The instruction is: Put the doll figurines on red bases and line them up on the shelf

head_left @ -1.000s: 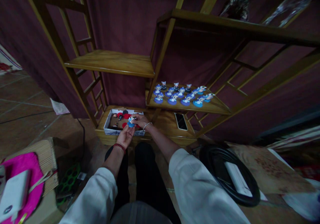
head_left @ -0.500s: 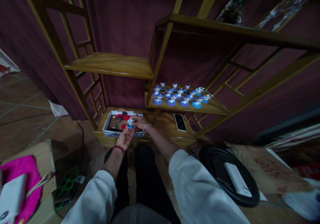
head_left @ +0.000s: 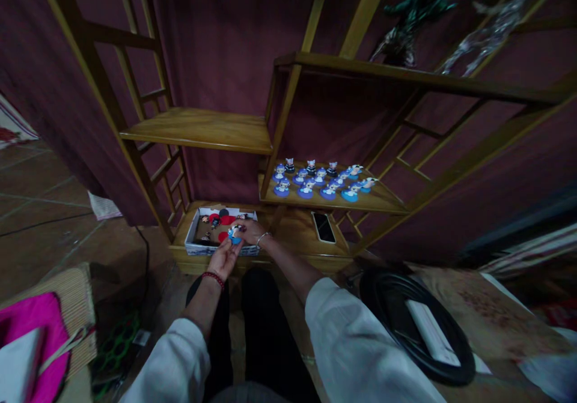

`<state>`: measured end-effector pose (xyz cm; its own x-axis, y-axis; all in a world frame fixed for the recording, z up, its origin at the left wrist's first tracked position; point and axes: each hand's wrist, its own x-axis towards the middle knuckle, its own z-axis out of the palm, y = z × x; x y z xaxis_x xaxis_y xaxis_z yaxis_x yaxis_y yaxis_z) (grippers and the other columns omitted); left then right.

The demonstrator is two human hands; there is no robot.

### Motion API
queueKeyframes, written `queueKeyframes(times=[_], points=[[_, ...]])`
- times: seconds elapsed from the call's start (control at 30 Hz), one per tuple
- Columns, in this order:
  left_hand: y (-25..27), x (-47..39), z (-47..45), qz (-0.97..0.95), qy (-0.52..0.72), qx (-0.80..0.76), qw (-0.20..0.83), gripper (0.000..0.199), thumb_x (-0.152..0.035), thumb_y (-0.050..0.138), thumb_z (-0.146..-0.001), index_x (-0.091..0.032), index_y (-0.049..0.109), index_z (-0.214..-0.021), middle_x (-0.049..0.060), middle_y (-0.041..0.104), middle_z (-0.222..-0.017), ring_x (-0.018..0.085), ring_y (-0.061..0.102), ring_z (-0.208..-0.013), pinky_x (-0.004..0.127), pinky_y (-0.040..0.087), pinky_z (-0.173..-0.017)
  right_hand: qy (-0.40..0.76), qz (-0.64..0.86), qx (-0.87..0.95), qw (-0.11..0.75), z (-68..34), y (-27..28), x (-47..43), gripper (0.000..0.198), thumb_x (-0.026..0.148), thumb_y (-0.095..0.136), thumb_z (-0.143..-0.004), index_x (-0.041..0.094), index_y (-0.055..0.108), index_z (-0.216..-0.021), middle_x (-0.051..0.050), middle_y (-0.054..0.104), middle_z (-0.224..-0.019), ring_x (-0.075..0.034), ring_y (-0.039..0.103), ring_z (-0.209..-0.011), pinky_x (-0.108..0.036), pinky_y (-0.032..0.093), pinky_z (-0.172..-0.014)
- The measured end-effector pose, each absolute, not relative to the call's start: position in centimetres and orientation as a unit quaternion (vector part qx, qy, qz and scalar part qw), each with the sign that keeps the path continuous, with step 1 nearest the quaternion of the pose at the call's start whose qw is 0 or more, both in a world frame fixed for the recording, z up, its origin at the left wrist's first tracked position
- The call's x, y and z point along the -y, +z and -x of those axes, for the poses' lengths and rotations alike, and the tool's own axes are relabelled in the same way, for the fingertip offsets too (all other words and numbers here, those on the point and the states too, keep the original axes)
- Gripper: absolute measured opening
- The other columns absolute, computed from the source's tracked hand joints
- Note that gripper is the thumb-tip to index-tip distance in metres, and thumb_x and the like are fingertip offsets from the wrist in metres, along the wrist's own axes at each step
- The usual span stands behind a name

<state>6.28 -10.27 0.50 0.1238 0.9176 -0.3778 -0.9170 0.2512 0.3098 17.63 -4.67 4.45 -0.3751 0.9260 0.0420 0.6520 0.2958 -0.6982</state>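
Note:
A small figurine with a blue round base is held between both hands over the front of a shallow box. My left hand, palm up, grips its base from below. From the right, my right hand has its fingers closed on the upper part. The white-walled cardboard box holds several small dark figures and red discs. On the shelf to the right stand several similar figurines on purple and blue bases, with three dark ones behind.
A phone lies on the low wooden ledge right of the box. An upper-left shelf overhangs behind. A coil of black hose lies on the floor at right; a pink cloth is at lower left.
The view has tilted up slightly, so the shelves sit lower in the picture. Both hands stay on the figurine, which has turned a little over the box.

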Motion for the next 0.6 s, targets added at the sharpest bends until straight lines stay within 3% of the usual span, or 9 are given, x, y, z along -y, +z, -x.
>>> queueKeyframes(times=[0.2,0.6], points=[[0.54,10.49,-6.18,0.004,0.6,-0.265,0.755,0.02,0.005,0.041,-0.073,-0.007,0.057,-0.074,0.011,0.065,-0.077,0.018,0.062,-0.08,0.038,0.046,-0.085,0.227,0.509,0.805,0.201,-17.58,4.92,5.61,0.03,0.023,0.054,-0.069,0.024,0.061,-0.099,0.0,0.063,-0.086,-0.011,0.054,-0.071,-0.021,0.041,-0.066],[0.53,10.41,-6.11,0.003,0.595,-0.273,0.756,0.023,0.007,0.04,-0.072,-0.007,0.057,-0.077,0.012,0.065,-0.077,0.019,0.062,-0.083,0.039,0.046,-0.085,0.22,0.493,0.821,0.186,-17.75,4.46,5.33,0.031,0.025,0.053,-0.071,0.025,0.059,-0.102,-0.001,0.064,-0.09,-0.013,0.056,-0.075,-0.022,0.041,-0.068]])
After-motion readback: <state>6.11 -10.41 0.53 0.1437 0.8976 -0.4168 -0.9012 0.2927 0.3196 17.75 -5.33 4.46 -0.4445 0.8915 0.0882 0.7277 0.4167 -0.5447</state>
